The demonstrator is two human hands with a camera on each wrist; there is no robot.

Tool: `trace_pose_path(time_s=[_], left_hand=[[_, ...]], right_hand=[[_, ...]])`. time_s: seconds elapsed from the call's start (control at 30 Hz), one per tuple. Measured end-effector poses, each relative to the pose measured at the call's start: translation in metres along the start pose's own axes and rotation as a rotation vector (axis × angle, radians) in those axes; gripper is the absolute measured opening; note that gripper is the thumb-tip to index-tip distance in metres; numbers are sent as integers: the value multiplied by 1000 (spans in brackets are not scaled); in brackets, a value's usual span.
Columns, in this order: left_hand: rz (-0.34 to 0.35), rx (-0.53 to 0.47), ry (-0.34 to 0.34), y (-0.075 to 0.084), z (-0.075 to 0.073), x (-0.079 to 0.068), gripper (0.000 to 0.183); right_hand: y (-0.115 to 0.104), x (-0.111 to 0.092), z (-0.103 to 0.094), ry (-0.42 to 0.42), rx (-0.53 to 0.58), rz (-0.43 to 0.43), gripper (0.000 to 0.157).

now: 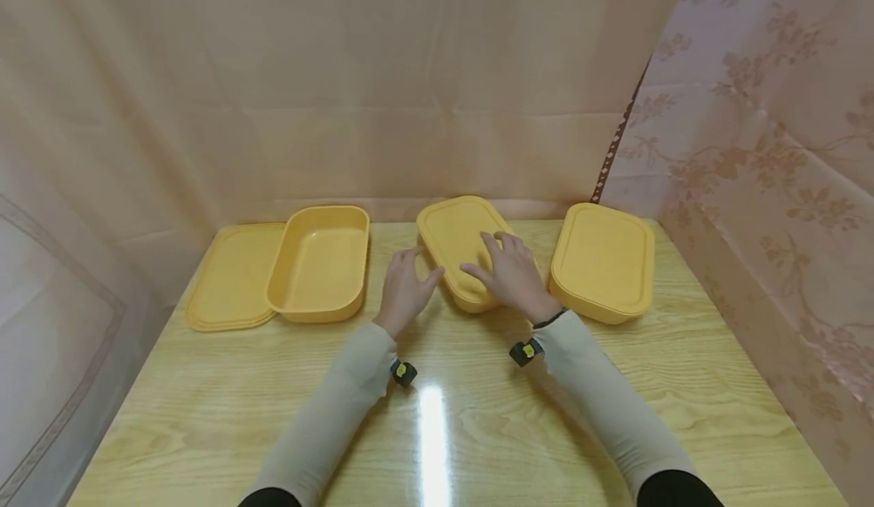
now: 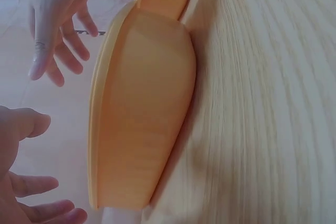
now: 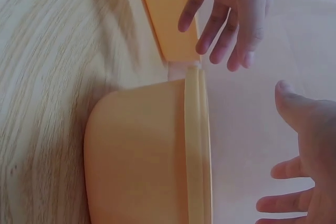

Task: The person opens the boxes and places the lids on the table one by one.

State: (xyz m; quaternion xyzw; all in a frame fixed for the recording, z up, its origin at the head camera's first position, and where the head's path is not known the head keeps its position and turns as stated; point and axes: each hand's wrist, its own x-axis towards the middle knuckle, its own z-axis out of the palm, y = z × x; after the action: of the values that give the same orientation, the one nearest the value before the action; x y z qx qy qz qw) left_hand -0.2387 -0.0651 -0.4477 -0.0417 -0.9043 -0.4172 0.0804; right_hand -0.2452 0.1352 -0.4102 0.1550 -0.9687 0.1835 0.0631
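Observation:
A yellow lidded food container (image 1: 459, 235) sits turned at a slant at the back middle of the table, its lid on. My left hand (image 1: 406, 288) is at its left side, thumb and fingers spread. Over its right part hovers my right hand (image 1: 510, 272), with the fingers apart. Both wrist views show a gap between the hands and the lid rim (image 3: 195, 145). In the left wrist view the container's side wall (image 2: 142, 108) stands on the wood, and the fingers of both hands are empty.
Left of the middle container stands an uncovered yellow container (image 1: 319, 264), overlapping a flat yellow lid (image 1: 235, 279). Another lidded yellow container (image 1: 604, 262) stands at the right. A beige curtain (image 1: 382, 112) hangs behind the wooden table (image 1: 273, 401); floral cloth (image 1: 771, 158) hangs at the right.

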Motion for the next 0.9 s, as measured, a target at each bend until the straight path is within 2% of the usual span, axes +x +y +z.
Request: trace_pose_path(time_s=[0.23, 0.9], left_hand=[[-56, 12, -42, 7, 7, 1, 72], [-91, -64, -76, 15, 23, -4, 95]], right_hand=[[9, 0, -2, -14, 19, 39, 79], [38, -1, 2, 37, 29, 130, 82]])
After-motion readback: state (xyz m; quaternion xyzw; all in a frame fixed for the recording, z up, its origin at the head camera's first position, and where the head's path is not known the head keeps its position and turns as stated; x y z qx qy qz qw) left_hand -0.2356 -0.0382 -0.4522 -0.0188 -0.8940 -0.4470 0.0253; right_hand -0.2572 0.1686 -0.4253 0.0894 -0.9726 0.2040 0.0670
